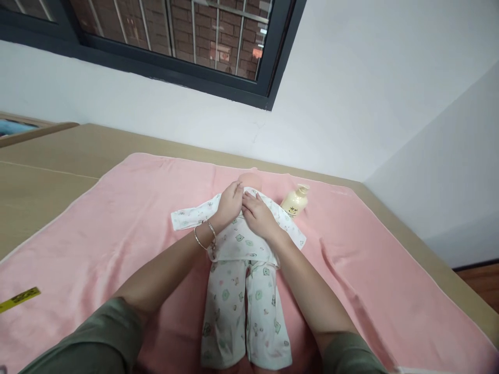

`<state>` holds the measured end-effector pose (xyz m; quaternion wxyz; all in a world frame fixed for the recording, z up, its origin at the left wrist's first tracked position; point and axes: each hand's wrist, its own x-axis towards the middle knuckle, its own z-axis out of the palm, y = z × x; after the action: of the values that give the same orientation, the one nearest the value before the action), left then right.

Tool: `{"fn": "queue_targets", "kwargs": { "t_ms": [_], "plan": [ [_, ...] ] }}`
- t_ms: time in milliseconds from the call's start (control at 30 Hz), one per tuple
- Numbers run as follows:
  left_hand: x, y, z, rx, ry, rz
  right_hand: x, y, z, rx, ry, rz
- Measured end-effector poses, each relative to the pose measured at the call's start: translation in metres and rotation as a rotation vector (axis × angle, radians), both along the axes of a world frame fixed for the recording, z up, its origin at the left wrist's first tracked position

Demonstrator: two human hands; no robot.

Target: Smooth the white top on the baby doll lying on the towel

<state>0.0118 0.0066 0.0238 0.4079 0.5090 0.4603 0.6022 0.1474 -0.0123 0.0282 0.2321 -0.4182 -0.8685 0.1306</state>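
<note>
A baby doll dressed in a white printed long-sleeved top (238,241) and matching trousers (226,306) lies on a pink blanket (156,208). Its round head (250,180) shows only in part beyond my hands. My left hand (231,201), a bracelet at its wrist, rests edge-on at the upper chest with its fingers stretched out. Flat against the top, my right hand (257,212) lies beside it, fingers extended and nearly touching the left. Both palms are hidden. A cream pump bottle (295,200) lies tilted near the doll's sleeve, right of my right hand.
The blanket covers a wooden surface (101,143) that meets a white wall (331,104). A dark-framed window (175,52) with bars is above. A yellow strip with dark printing (19,299) lies at the left. A wooden edge (481,283) shows at the far right.
</note>
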Motion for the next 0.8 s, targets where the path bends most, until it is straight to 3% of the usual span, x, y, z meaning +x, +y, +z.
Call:
{"fn": "queue_targets", "kwargs": {
  "t_ms": [167,367,433,500,633,700,800],
  "plan": [
    [0.004,-0.001,-0.019,0.022,0.113,0.033,0.012,0.011,-0.002,-0.062,-0.064,-0.098],
    [0.005,-0.005,-0.025,0.069,0.239,0.082,0.005,0.002,0.000,-0.119,-0.153,-0.396],
    [0.005,-0.005,-0.027,0.080,0.230,0.105,-0.005,-0.008,-0.001,-0.093,-0.218,-0.392],
    [0.004,-0.004,-0.029,0.086,0.212,0.135,-0.011,-0.015,-0.001,-0.053,-0.250,-0.300],
    [0.004,-0.005,-0.031,0.096,0.212,0.157,-0.001,-0.003,-0.003,-0.029,-0.168,-0.118],
    [0.004,-0.006,-0.030,0.106,0.229,0.156,0.011,0.009,-0.003,-0.062,-0.096,-0.156],
    [0.005,-0.007,-0.030,0.117,0.240,0.168,0.020,0.017,-0.004,-0.104,-0.077,-0.336]
  ]
}}
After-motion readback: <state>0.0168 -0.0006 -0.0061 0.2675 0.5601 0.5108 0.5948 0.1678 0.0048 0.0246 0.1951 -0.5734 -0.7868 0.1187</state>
